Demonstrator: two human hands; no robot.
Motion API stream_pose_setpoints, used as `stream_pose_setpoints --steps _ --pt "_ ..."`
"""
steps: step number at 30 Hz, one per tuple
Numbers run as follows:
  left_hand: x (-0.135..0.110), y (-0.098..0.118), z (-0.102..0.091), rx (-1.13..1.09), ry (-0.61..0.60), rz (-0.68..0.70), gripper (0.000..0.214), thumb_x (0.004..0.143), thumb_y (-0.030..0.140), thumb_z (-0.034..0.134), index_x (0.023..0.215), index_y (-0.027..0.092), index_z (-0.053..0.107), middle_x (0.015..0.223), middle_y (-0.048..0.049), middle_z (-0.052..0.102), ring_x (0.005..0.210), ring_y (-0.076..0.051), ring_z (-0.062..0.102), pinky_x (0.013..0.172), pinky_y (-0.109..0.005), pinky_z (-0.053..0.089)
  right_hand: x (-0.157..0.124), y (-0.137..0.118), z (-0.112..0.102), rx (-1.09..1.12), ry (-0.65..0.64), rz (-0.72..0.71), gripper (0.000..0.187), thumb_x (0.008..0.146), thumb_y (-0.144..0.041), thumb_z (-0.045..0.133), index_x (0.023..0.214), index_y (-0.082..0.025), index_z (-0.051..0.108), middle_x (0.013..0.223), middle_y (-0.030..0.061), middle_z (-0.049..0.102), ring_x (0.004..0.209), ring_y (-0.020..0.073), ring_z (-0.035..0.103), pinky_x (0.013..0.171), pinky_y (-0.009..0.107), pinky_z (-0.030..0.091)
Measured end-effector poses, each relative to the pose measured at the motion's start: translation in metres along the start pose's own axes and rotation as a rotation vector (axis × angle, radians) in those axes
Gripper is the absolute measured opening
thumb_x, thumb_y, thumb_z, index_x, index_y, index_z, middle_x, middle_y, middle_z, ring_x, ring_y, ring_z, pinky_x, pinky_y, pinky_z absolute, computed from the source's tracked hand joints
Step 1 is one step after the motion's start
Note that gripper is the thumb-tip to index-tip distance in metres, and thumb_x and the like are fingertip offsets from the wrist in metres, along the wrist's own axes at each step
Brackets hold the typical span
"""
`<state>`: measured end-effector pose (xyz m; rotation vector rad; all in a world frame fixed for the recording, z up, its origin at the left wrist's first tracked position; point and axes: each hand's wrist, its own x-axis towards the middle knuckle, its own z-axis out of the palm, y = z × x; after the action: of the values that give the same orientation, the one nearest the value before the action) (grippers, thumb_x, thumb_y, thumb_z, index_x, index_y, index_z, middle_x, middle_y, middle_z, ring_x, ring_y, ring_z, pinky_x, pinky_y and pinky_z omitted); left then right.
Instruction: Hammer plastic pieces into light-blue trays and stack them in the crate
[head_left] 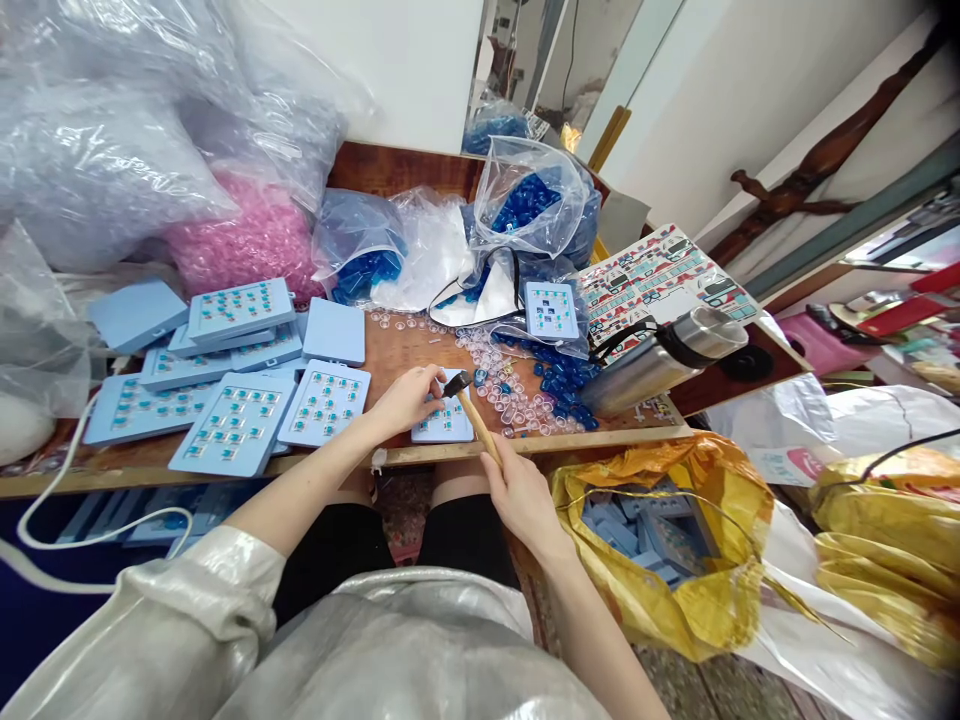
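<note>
My right hand (523, 497) is wrapped round the wooden handle of a small hammer (480, 430). The hammer's black head is over a light blue plastic panel (444, 430) at the table's front edge. Blue-green pieces are set in that panel. My left hand (409, 402) rests at the panel's left side, fingers bent together near the hammer head; what they hold, if anything, is hidden. Loose clear plastic pieces (517, 400) and dark blue pieces (559, 380) lie scattered to the right. Similar panels (324, 403) are stacked on the left.
Bags of clear, pink (244, 240) and blue pieces (529, 205) line the back. A steel flask (645, 370) lies tilted at right, beside a printed sticker sheet (667, 285). Below the table's right side, a yellow sack (720, 620) holds blue panels. A white cable (56, 500) hangs at left.
</note>
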<state>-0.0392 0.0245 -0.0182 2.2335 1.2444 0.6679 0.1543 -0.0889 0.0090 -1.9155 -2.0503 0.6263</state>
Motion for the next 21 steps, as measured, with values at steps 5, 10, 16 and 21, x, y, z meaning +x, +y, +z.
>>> stream_pose_setpoints --steps 5,10,16,21 --pt "0.030 -0.030 -0.014 0.082 0.164 -0.037 0.019 0.078 0.024 0.053 0.096 0.017 0.053 0.095 -0.0053 0.061 0.090 -0.019 0.055 0.080 -0.032 0.044 0.001 0.010 0.001 0.192 0.096 0.014 0.039 0.089 -0.034 0.032 0.123 -0.019 0.045 0.098 0.0078 0.066 0.084 0.0213 0.062 0.071 0.030 0.046" --pt "0.073 -0.074 -0.029 0.376 0.220 -0.162 0.025 0.074 0.005 0.043 0.092 0.013 0.059 0.099 -0.0133 0.058 0.100 -0.026 0.050 0.088 -0.042 0.040 0.002 0.021 0.009 0.271 0.106 0.059 0.043 0.088 -0.037 0.033 0.123 -0.016 0.047 0.096 0.0088 0.066 0.084 0.0209 0.062 0.071 0.030 0.046" --pt "0.056 -0.076 -0.021 0.288 0.164 -0.109 0.017 0.077 0.016 0.048 0.090 0.013 0.059 0.091 -0.0097 0.059 0.084 -0.021 0.056 0.080 -0.035 0.045 -0.001 0.032 0.016 0.305 0.134 0.074 0.044 0.087 -0.037 0.035 0.123 -0.015 0.047 0.100 0.0098 0.065 0.088 0.0212 0.061 0.077 0.032 0.046" --pt "0.030 -0.067 -0.020 0.264 0.090 -0.055 0.010 0.076 0.016 0.052 0.082 0.015 0.059 0.082 -0.0061 0.061 0.080 -0.019 0.057 0.078 -0.033 0.045 0.003 0.029 0.017 0.310 0.152 0.062 0.043 0.087 -0.038 0.036 0.120 -0.014 0.050 0.092 0.0094 0.067 0.082 0.0212 0.062 0.073 0.031 0.047"
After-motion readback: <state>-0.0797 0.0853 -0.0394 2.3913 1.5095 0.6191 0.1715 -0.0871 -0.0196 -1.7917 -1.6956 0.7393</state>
